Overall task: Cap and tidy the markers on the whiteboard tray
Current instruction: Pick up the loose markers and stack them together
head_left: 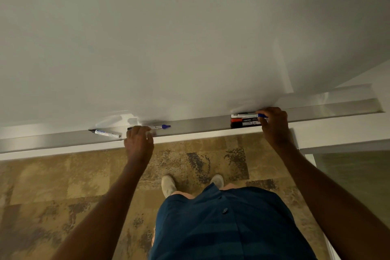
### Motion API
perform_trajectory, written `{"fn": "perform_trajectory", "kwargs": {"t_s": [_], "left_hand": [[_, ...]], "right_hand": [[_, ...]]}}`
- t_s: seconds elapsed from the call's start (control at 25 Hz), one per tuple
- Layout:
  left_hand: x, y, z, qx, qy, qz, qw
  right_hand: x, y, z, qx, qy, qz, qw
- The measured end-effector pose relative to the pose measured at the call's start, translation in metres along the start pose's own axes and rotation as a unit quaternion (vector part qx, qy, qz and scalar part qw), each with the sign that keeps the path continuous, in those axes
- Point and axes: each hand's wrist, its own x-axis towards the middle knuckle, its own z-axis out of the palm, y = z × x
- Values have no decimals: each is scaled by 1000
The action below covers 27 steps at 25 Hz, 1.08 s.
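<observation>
A view from a head camera looks down along a whiteboard [168,38] to its metal tray [200,125] and the floor below. Both bare arms reach up to the tray.

The left hand [138,143] curls over the tray's front edge, its fingers closed round the middle of a marker [156,127] lying in the tray. That marker's blue end points right and a dark end shows just left of the knuckles; the barrel between is hidden by the fingers and blurred. Left of the hand, apart from it, an uncapped marker [105,133] lies tilted in the tray, its black tip pointing left.

The right hand [274,124] rests further right, its fingers curled over the right ends of a stack of three markers [244,120] lying side by side: one white-barrelled with a blue end poking past the fingers, one with a red cap, one with a black cap. Whether the fingers pinch them or only press on them is hard to tell, as the fingertips are hidden.

The tray runs on to the right, ending near the picture's edge. Below are a mottled brown carpet [63,175], a blue shirt [232,228] and two pale shoes [168,184].
</observation>
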Motion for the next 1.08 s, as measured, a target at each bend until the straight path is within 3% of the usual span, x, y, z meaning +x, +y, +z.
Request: {"fn": "perform_trajectory", "kwargs": {"t_s": [0.36, 0.56, 0.68, 0.8, 1.08], "left_hand": [[8, -29, -10, 11, -52, -39, 998], [14, -33, -15, 22, -71, 2, 997], [16, -38, -18, 42, -86, 37, 995], [20, -40, -19, 53, -107, 64, 991], [24, -50, -15, 34, -99, 92, 990]], "right_hand": [[-13, -31, 14, 19, 53, 22, 998], [-42, -129, 53, 54, 14, -139, 989], [-57, -205, 84, 61, -64, -269, 959], [-59, -260, 110, -10, -120, -370, 921], [-53, -280, 133, -167, -150, -342, 913]]}}
